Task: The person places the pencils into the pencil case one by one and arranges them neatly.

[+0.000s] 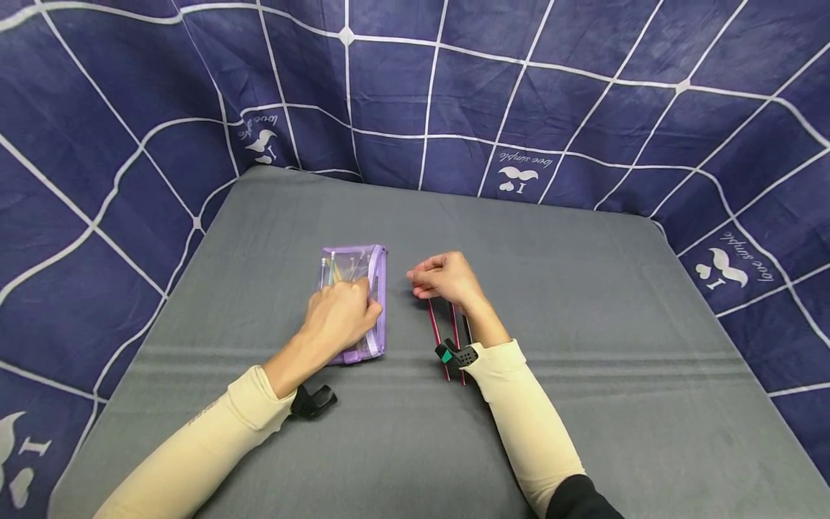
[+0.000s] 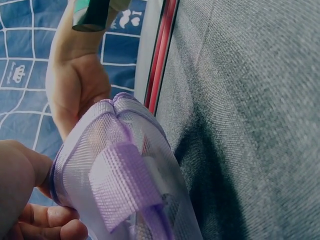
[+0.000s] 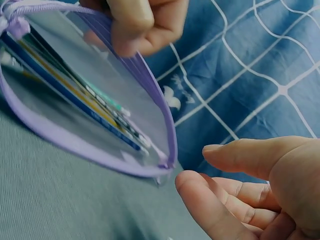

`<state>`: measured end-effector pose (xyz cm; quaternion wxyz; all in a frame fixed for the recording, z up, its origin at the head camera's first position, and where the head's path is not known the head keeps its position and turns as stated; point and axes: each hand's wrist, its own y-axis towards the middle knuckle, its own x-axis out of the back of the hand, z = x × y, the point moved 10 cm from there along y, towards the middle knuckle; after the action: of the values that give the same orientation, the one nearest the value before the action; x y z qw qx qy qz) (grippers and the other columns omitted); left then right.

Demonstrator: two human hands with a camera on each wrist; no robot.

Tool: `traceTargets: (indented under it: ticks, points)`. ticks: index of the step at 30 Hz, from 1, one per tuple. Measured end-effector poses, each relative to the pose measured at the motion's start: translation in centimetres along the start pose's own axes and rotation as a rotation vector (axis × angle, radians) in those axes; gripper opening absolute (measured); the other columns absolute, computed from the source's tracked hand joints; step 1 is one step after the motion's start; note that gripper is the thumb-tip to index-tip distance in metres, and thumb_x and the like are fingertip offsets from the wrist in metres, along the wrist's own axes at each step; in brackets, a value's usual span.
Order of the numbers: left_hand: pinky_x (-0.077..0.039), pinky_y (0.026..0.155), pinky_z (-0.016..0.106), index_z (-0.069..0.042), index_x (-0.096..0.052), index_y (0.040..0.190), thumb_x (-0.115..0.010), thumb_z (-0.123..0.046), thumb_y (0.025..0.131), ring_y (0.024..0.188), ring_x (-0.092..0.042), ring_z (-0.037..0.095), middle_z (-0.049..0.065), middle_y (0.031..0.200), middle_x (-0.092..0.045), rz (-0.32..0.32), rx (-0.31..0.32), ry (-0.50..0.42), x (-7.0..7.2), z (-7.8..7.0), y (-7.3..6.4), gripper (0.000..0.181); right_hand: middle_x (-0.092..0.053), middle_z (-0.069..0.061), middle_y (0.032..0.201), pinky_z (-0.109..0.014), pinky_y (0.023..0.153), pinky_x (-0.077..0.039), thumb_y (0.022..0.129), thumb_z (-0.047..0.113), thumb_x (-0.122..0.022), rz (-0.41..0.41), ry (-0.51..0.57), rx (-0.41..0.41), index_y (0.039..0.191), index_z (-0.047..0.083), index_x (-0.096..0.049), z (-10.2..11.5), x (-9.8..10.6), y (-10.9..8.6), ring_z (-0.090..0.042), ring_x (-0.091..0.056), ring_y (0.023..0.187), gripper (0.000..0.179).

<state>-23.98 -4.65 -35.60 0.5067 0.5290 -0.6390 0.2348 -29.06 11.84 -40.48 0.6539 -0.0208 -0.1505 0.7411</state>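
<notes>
A clear mesh pencil pouch with purple trim lies left of centre on the grey surface. My left hand pinches one edge of it, and in the right wrist view the zipped mouth gapes, its purple rim spread wide. Inside lie several pencils, among them a blue one and a yellow one. Just right of the pouch is my right hand; its fingers are loosely bent, thumb and forefinger apart, with nothing between them. Under that wrist, red pencils and a dark one lie roughly side by side.
The grey cloth-covered surface stretches around both hands, with slight creases across it. A blue curtain with white grid lines encloses the back and sides. Black wrist cameras are strapped below each hand, over cream sleeves.
</notes>
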Motion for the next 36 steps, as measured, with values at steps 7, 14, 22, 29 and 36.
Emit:
traceTargets:
  ticks: [7, 14, 22, 29, 36]
  points:
    - [-0.043, 0.045, 0.048, -0.012, -0.047, 0.068, -0.058, -0.017, 0.079, 0.05, -0.051, 0.027, 0.005, 0.06, -0.052, -0.011, -0.004, -0.001, 0.0, 0.1, -0.1, 0.016, -0.071, -0.02, 0.08, -0.026, 0.058, -0.055, 0.085, 0.0, -0.071, -0.028, -0.013, 0.025, 0.096, -0.012, -0.067, -0.5, 2.6, -0.4, -0.013, -0.067, 0.058, 0.016]
    - [-0.043, 0.046, 0.05, -0.012, -0.047, 0.068, -0.057, -0.016, 0.078, 0.05, -0.05, 0.028, 0.004, 0.059, -0.051, -0.017, -0.007, 0.0, 0.0, 0.1, -0.1, 0.015, -0.071, -0.019, 0.08, -0.027, 0.059, -0.056, 0.084, 0.002, -0.074, -0.074, -0.047, 0.025, 0.098, -0.014, -0.066, -0.8, 4.8, -0.8, -0.012, -0.066, 0.057, 0.022]
    - [-0.044, 0.047, 0.051, -0.012, -0.047, 0.068, -0.057, -0.015, 0.078, 0.05, -0.051, 0.03, 0.005, 0.059, -0.052, -0.029, -0.012, 0.001, 0.2, -0.1, -0.1, 0.015, -0.07, -0.014, 0.073, -0.026, 0.056, -0.055, 0.081, 0.0, -0.075, -0.109, -0.128, 0.006, 0.095, -0.013, -0.065, -1.3, 7.4, -1.3, -0.01, -0.064, 0.054, 0.021]
    - [-0.044, 0.047, 0.051, -0.012, -0.047, 0.068, -0.057, -0.016, 0.078, 0.051, -0.052, 0.031, 0.004, 0.059, -0.052, -0.027, -0.006, 0.006, 0.4, 0.0, -0.2, 0.014, -0.066, -0.006, 0.065, -0.028, 0.056, -0.055, 0.078, 0.002, -0.079, -0.092, -0.287, -0.062, 0.09, -0.011, -0.066, -2.1, 8.8, -1.9, -0.009, -0.062, 0.052, 0.022]
    - [-0.044, 0.048, 0.05, -0.013, -0.047, 0.068, -0.057, -0.016, 0.077, 0.052, -0.053, 0.03, 0.002, 0.059, -0.05, -0.026, -0.006, 0.009, 0.3, 0.0, -0.4, 0.014, -0.063, -0.003, 0.06, -0.027, 0.054, -0.054, 0.074, 0.009, -0.086, -0.022, -0.449, -0.154, 0.084, -0.006, -0.069, -3.6, 8.8, -2.2, -0.008, -0.061, 0.05, 0.025]
